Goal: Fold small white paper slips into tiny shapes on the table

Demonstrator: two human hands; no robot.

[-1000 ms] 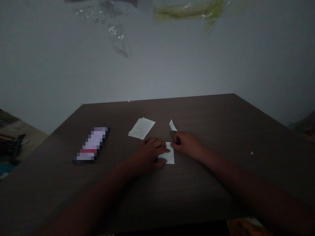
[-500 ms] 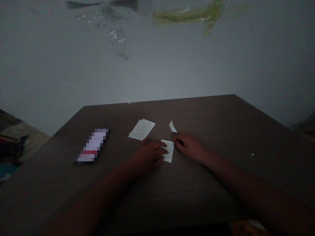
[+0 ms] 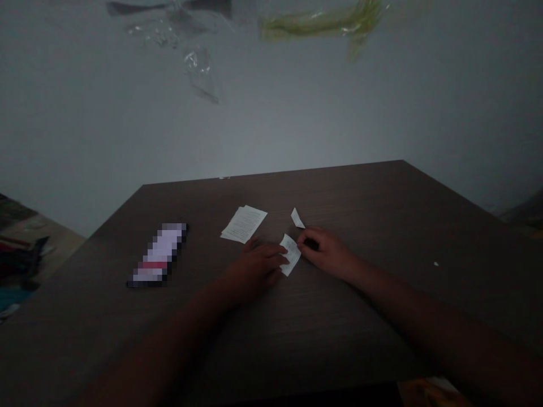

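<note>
A small sheet of printed paper (image 3: 292,254) lies on the table between my hands, turned at a slant. My left hand (image 3: 257,268) rests on its left part with fingers stretched out and apart. At the sheet's right edge, the thumb and fingertips of my right hand (image 3: 324,250) are pinched together on the paper. Just beyond that hand lies a narrow folded-looking paper strip (image 3: 297,218). Farther left, a few overlapping printed sheets (image 3: 245,224) sit beyond my left hand.
A phone with a blurred-out screen (image 3: 159,254) lies on the left of the brown table (image 3: 360,203). A tiny white scrap (image 3: 436,264) is on the right. The wall (image 3: 297,113) with taped plastic stands behind the table's far edge.
The small sheet under my left hand has turned clockwise, its top corner shifting up and right. My right fingertips have moved slightly left; the other papers lie as before.
</note>
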